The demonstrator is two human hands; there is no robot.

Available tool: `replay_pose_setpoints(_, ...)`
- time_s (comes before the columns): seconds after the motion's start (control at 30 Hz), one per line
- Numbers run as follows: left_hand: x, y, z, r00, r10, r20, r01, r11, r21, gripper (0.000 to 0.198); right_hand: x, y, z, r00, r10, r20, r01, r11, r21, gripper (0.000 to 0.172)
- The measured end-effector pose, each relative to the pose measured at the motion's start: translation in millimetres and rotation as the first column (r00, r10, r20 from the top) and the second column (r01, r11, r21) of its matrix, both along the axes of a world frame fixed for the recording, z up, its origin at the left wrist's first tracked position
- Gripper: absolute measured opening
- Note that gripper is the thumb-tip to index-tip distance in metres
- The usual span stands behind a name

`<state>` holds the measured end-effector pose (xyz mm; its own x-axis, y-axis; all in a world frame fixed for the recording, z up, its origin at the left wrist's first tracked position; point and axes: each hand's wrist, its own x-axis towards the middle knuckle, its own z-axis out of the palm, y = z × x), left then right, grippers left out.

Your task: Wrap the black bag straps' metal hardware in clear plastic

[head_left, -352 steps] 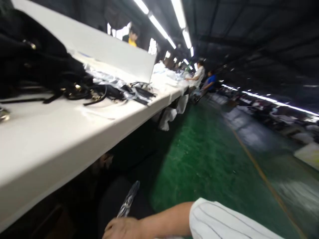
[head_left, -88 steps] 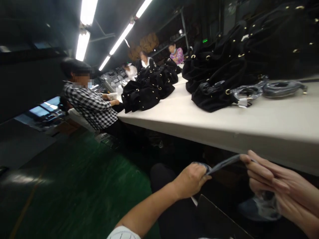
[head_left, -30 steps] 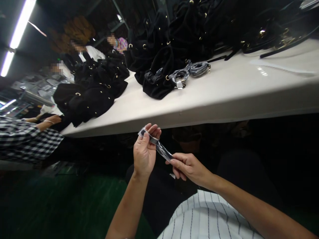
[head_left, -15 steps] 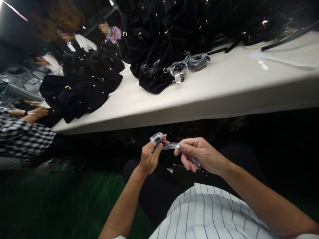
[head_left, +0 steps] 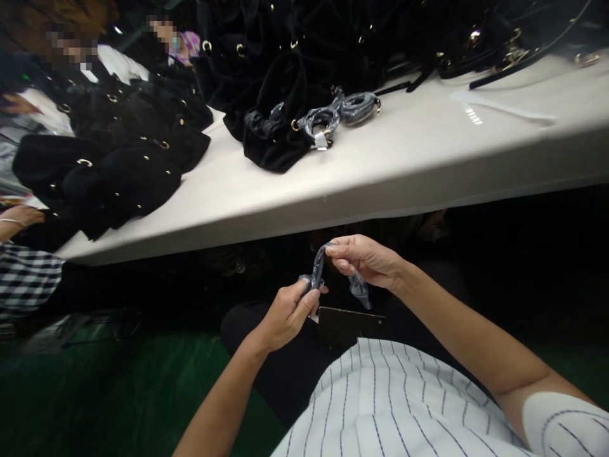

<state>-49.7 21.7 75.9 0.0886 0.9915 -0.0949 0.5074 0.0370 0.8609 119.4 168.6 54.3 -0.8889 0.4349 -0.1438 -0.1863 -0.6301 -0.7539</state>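
A dark strap in clear plastic wrap (head_left: pixel 318 266) runs between my two hands, in front of the table edge and above my lap. My left hand (head_left: pixel 291 311) is closed on its lower, bunched part, thumb on top. My right hand (head_left: pixel 364 259) pinches the strap higher up, and a loose wrapped end dangles below those fingers. On the table beyond lie two coiled straps in plastic wrap (head_left: pixel 358 108) with gold-coloured metal ends; one carries a white tag (head_left: pixel 321 141). They rest against a black fabric bag (head_left: pixel 280 149).
A white table (head_left: pixel 404 152) stretches across in front of me. Black bags with gold-coloured rings (head_left: pixel 109 181) pile up on its left and far side. Co-workers stand at the left, one in a checked sleeve (head_left: pixel 31 276). A dark flat board (head_left: pixel 349 325) sits at my lap.
My right hand has risen and drawn the strap upward, so it now arches above my left hand. The strap's far end hangs loose. My view has shifted to the right.
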Motion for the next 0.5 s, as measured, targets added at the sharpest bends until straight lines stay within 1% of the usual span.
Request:
replay_pose_setpoints(0.07,1.7,-4.0,5.6,0.991,-0.013,0.136,0.024,0.997,-0.08,0.034,-2.2,2.5,-5.0,0.996,-0.057,0.069,0.047,0.99,0.134,0.031)
replay_pose_setpoints(0.1,2.2,-6.2,8.6,0.977,-0.005,0.213,0.03,0.993,-0.115,0.035,-3.0,3.7,-6.5,0.992,-0.092,0.089,0.072,0.976,0.206,0.031)
replay_pose_setpoints(0.17,2.6,-9.9,14.1,0.916,0.04,0.399,0.036,0.983,-0.181,0.037,-3.3,6.4,-7.4,0.989,-0.126,0.078,0.095,0.944,0.317,0.031)
replay_pose_setpoints(0.2,2.5,-11.1,16.2,0.861,0.071,0.504,0.042,0.977,-0.209,0.038,-2.9,8.2,-7.2,0.991,-0.117,0.06,0.089,0.932,0.353,0.031)
replay_pose_setpoints(0.23,2.2,-11.6,17.8,0.789,0.098,0.606,0.053,0.973,-0.227,0.039,-2.1,10.1,-6.7,0.995,-0.092,0.042,0.069,0.923,0.379,0.03)
replay_pose_setpoints(0.3,1.0,-10.9,18.8,0.627,0.123,0.769,0.086,0.97,-0.226,0.041,-0.1,13.9,-5.7,1.0,0.002,0.025,-0.013,0.901,0.433,0.027)
replay_pose_setpoints(0.33,0.2,-10.1,18.1,0.556,0.128,0.821,0.094,0.972,-0.215,0.042,0.7,15.4,-5.4,0.998,0.063,0.023,-0.066,0.888,0.456,0.028)
replay_pose_setpoints(0.37,-0.6,-9.1,16.6,0.502,0.132,0.855,0.094,0.974,-0.206,0.045,1.3,16.4,-5.6,0.992,0.123,0.018,-0.117,0.877,0.465,0.032)
replay_pose_setpoints(0.4,-1.4,-8.3,14.6,0.463,0.133,0.876,0.097,0.975,-0.2,0.047,1.4,16.7,-6.3,0.984,0.176,0.008,-0.16,0.877,0.454,0.038)
replay_pose_setpoints(0.43,-2.0,-7.8,12.2,0.44,0.132,0.888,0.104,0.975,-0.197,0.048,1.3,16.4,-7.4,0.976,0.216,-0.007,-0.193,0.886,0.421,0.043)
replay_pose_setpoints(0.5,-2.4,-7.9,8.0,0.424,0.116,0.898,0.135,0.972,-0.19,0.046,0.0,14.0,-11.1,0.967,0.25,-0.042,-0.223,0.917,0.33,0.049)
